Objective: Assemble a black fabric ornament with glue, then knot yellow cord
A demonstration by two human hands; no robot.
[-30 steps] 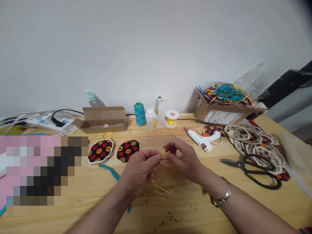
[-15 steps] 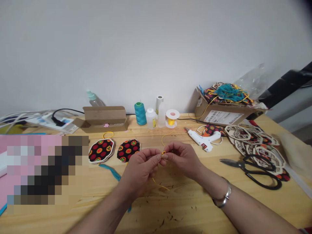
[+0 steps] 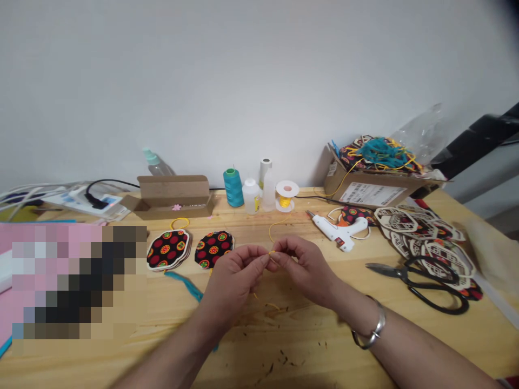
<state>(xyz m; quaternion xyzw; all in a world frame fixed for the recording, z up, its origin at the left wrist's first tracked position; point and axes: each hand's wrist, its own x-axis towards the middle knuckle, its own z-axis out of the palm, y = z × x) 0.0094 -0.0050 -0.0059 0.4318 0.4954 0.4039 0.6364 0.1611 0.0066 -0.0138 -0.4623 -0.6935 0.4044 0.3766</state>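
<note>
Two hands work at one cord in the foreground. We see the left hand (image 3: 234,278) and the right hand (image 3: 306,267) almost closed, fingertips meeting as both pinch a yellow cord (image 3: 273,229); any knot or loop there is hidden by the fingers. From the pinch, the yellow cord rises toward 12 o'clock and a short end drops toward 6 o'clock, over the pine workbench (image 3: 308,346). Nearby, at 9 o'clock, lie a fabric-faced round (image 3: 213,249) and a stack of fabric-faced rounds (image 3: 167,248), with a yellow loop (image 3: 179,222) beyond them at 10 o'clock. We note more work outstanding at 3 o'clock: cut-lattice pieces (image 3: 421,232) lie loose beside black-handled shears (image 3: 425,286). Farther off, a yellow spool (image 3: 285,202) sits at 12 o'clock, and a filled carton (image 3: 365,192) at 2 o'clock.
</note>
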